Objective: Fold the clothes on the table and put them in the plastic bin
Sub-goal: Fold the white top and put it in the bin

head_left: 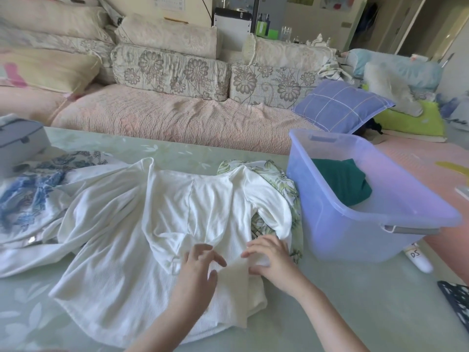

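Note:
A white ribbed top (121, 224) lies spread across the pale green table (355, 301), its right part folded inward. My left hand (198, 273) hovers over its lower middle, fingers spread and relaxed. My right hand (271, 260) pinches a fold of the white cloth near the garment's right edge. Under the top's right side a green leaf-print garment (281, 181) sticks out. A blue floral garment (33, 194) lies at the left. The purple plastic bin (355, 237) stands at the right with a folded dark green garment (340, 181) inside.
A grey case (17, 141) sits at the table's far left. A white bottle (420, 260) lies beside the bin, and a dark patterned item (456, 298) is at the right edge. Behind the table a sofa (165, 118) holds cushions and a purple pillow (340, 105).

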`<state>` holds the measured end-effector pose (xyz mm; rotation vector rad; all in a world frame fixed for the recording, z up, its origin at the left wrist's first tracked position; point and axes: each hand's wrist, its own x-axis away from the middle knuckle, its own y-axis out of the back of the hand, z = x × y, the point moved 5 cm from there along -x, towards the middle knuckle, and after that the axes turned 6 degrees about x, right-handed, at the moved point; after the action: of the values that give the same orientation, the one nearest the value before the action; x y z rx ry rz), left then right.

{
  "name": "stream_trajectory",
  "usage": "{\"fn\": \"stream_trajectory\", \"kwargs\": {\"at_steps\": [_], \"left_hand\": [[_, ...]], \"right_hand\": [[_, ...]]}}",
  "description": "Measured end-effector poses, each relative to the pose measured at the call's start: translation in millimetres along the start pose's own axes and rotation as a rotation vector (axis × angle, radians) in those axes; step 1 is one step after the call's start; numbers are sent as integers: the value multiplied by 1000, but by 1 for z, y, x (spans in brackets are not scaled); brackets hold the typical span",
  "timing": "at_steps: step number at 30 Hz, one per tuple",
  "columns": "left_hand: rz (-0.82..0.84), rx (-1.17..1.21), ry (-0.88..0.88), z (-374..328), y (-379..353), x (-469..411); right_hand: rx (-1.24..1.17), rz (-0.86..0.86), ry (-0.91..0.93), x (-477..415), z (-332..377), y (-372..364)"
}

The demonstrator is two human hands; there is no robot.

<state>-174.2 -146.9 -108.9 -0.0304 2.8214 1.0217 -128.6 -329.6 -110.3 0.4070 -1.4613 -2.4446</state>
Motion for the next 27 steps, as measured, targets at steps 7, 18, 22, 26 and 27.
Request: {"fn": "stream_trajectory", "kwargs": {"at_steps": [7,18,22,26,27], "left_hand": [[280,-179,-374,-17,-38,31],[186,81,-188,-1,-23,17],[35,361,91,10,3,4],[-175,419,216,23,41,-14],[-215,430,220,26,50,-19]], "right_hand": [[-42,-114,-26,-11,-5,-2],[120,-91,-124,-7,-55,43],[164,-33,-117,-11,-60,43],[122,-32,-172,-20,-63,48],[94,-75,-150,-25,-61,52]]}}
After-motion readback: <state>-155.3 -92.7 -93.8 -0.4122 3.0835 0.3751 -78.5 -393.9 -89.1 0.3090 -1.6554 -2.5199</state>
